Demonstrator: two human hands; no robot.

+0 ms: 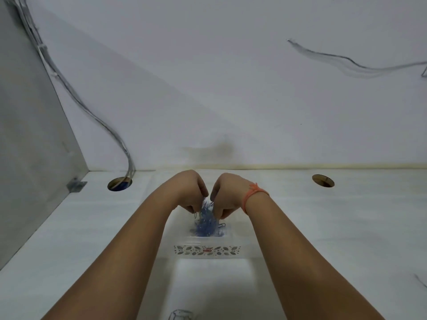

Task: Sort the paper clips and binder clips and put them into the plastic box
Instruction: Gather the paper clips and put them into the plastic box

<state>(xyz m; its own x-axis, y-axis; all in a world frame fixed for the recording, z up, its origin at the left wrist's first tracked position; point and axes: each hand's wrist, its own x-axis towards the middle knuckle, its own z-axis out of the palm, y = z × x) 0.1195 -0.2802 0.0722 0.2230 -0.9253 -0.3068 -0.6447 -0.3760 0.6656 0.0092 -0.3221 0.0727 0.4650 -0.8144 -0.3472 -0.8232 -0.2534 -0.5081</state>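
A clear plastic box [207, 251] with a leaf pattern on its front wall stands on the white desk, straight ahead of me. A bunch of blue paper clips [206, 221] hangs and spills down into it. My left hand [191, 192] and my right hand [227, 195] are pressed close together above the box, fingers pointing down, both pinching the bunch from either side. An orange band circles my right wrist. No binder clips can be made out.
The white desk [323, 227] has two round cable holes, one at the back left [119, 184] with cables rising up the wall, one at the back right [323, 180]. A grey side panel [27, 146] closes the left. A small clear object [181, 315] lies at the near edge.
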